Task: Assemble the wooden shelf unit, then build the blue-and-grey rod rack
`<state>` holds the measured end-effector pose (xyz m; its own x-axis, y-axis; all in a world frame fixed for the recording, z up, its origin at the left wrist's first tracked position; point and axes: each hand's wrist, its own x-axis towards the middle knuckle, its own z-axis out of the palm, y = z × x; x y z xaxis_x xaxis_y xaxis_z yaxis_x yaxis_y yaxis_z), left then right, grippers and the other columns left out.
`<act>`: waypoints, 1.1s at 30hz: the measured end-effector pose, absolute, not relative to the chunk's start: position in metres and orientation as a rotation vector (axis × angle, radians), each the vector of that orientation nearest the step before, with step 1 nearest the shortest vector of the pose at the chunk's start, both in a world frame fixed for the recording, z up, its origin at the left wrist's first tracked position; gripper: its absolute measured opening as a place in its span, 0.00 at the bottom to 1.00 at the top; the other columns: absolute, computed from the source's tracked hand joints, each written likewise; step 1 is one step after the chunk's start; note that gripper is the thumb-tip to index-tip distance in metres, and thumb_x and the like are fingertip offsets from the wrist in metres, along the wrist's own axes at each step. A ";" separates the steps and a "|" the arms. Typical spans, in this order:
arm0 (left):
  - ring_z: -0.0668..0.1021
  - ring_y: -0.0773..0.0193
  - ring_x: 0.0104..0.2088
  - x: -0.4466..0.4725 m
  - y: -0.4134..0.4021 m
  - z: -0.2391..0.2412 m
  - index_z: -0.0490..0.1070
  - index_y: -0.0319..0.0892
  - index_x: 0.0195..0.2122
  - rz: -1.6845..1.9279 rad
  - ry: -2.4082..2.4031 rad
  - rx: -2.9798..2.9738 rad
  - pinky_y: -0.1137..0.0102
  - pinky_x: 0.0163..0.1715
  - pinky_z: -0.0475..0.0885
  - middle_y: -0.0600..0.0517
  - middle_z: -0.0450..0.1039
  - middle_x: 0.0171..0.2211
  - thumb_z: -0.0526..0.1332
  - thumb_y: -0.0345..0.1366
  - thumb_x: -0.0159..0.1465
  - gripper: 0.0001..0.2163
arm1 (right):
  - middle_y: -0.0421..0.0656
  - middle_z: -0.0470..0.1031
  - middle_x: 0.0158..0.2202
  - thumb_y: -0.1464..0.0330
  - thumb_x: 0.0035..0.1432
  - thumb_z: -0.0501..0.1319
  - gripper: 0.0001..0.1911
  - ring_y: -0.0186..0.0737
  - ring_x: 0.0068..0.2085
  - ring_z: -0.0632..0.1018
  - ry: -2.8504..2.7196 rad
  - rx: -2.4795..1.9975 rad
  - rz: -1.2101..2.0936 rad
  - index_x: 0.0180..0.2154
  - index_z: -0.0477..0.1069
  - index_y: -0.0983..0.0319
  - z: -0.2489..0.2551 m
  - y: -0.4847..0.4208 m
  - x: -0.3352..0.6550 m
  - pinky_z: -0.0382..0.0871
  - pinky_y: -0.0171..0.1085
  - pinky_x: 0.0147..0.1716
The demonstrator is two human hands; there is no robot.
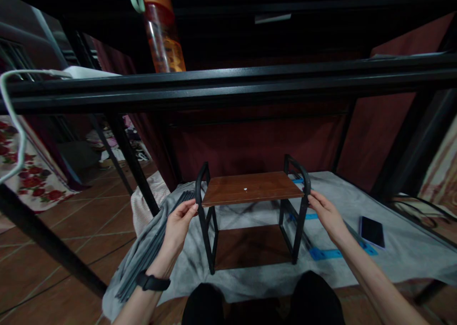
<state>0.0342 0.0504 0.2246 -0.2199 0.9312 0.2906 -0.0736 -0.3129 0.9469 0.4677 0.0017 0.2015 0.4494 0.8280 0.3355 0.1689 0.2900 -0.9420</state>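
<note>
A small two-tier shelf rack stands upright before me, with a brown wooden top board (pixel 250 187), a lower board (pixel 253 246) and black metal side frames. At its left post is my left hand (pixel 181 220), thumb and fingers closed together against the outer side at top-board height. My right hand (pixel 323 208) pinches at the right post in the same way. Whether a small part such as a screw is between the fingertips cannot be made out. A tiny white spot (pixel 245 189) shows on the top board.
Grey cloth (pixel 400 263) lies under the rack. Dark rods (pixel 153 246) lie left; blue plastic pieces (pixel 326 253) and a phone (pixel 372 231) lie right. A black metal beam (pixel 228 84) crosses overhead, bearing an orange bottle (pixel 162 34). A white cable (pixel 21 139) hangs at the left.
</note>
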 end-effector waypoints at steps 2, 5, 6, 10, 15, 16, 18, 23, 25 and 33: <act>0.78 0.62 0.37 0.034 0.050 0.226 0.79 0.41 0.41 1.633 1.115 1.243 0.68 0.41 0.73 0.49 0.80 0.37 0.74 0.47 0.49 0.22 | 0.43 0.80 0.48 0.46 0.52 0.65 0.26 0.51 0.51 0.77 -1.010 -1.199 0.572 0.46 0.78 0.55 0.202 0.000 0.467 0.69 0.50 0.56; 0.78 0.62 0.37 0.035 0.049 0.228 0.79 0.41 0.40 1.617 1.100 1.243 0.68 0.41 0.73 0.49 0.80 0.37 0.74 0.48 0.50 0.21 | 0.43 0.81 0.45 0.46 0.51 0.66 0.24 0.48 0.47 0.78 -0.958 -1.160 0.604 0.43 0.78 0.55 0.203 -0.002 0.467 0.73 0.46 0.48; 0.78 0.62 0.37 0.035 0.050 0.228 0.79 0.41 0.40 1.614 1.094 1.241 0.68 0.41 0.73 0.49 0.80 0.37 0.74 0.48 0.50 0.20 | 0.43 0.81 0.43 0.46 0.51 0.66 0.23 0.48 0.45 0.78 -0.947 -1.156 0.606 0.42 0.78 0.55 0.204 -0.002 0.467 0.74 0.44 0.46; 0.78 0.63 0.36 0.037 0.052 0.227 0.79 0.41 0.38 1.614 1.084 1.221 0.69 0.39 0.73 0.50 0.79 0.35 0.74 0.47 0.49 0.19 | 0.43 0.81 0.39 0.45 0.49 0.67 0.23 0.46 0.41 0.78 -0.925 -1.154 0.601 0.37 0.78 0.56 0.207 0.000 0.468 0.74 0.42 0.41; 0.77 0.65 0.33 0.035 0.057 0.224 0.79 0.41 0.36 1.627 1.055 1.193 0.70 0.36 0.72 0.51 0.79 0.33 0.76 0.47 0.47 0.19 | 0.44 0.81 0.37 0.44 0.48 0.67 0.25 0.47 0.40 0.78 -0.956 -1.161 0.612 0.36 0.78 0.57 0.212 -0.001 0.466 0.74 0.43 0.41; 0.77 0.65 0.32 0.034 0.057 0.224 0.79 0.41 0.35 1.628 1.053 1.194 0.70 0.36 0.72 0.51 0.79 0.33 0.76 0.47 0.47 0.19 | 0.44 0.81 0.37 0.44 0.48 0.67 0.25 0.47 0.40 0.78 -0.956 -1.163 0.611 0.36 0.78 0.57 0.213 -0.001 0.466 0.74 0.43 0.41; 0.77 0.65 0.31 0.033 0.059 0.223 0.79 0.41 0.35 1.625 1.049 1.198 0.70 0.35 0.72 0.52 0.78 0.32 0.76 0.47 0.46 0.19 | 0.44 0.80 0.37 0.44 0.47 0.68 0.25 0.47 0.39 0.78 -0.945 -1.161 0.605 0.36 0.77 0.57 0.213 -0.001 0.465 0.74 0.43 0.42; 0.76 0.66 0.31 0.034 0.059 0.224 0.79 0.41 0.35 1.604 1.030 1.193 0.71 0.35 0.72 0.52 0.78 0.32 0.76 0.47 0.47 0.19 | 0.42 0.79 0.37 0.46 0.48 0.68 0.23 0.44 0.38 0.77 -0.931 -1.147 0.583 0.36 0.76 0.56 0.209 0.000 0.467 0.73 0.42 0.42; 0.76 0.66 0.31 0.035 0.058 0.224 0.79 0.41 0.35 1.602 1.027 1.181 0.71 0.35 0.71 0.52 0.78 0.32 0.76 0.47 0.47 0.19 | 0.42 0.79 0.36 0.46 0.49 0.68 0.22 0.44 0.38 0.77 -0.937 -1.146 0.585 0.37 0.76 0.56 0.209 0.000 0.467 0.73 0.42 0.42; 0.78 0.64 0.35 0.032 0.054 0.229 0.79 0.40 0.40 1.584 1.057 1.168 0.71 0.36 0.72 0.49 0.80 0.37 0.76 0.45 0.46 0.22 | 0.42 0.79 0.39 0.46 0.51 0.66 0.23 0.45 0.40 0.77 -0.995 -1.159 0.502 0.40 0.75 0.55 0.212 -0.003 0.464 0.73 0.43 0.42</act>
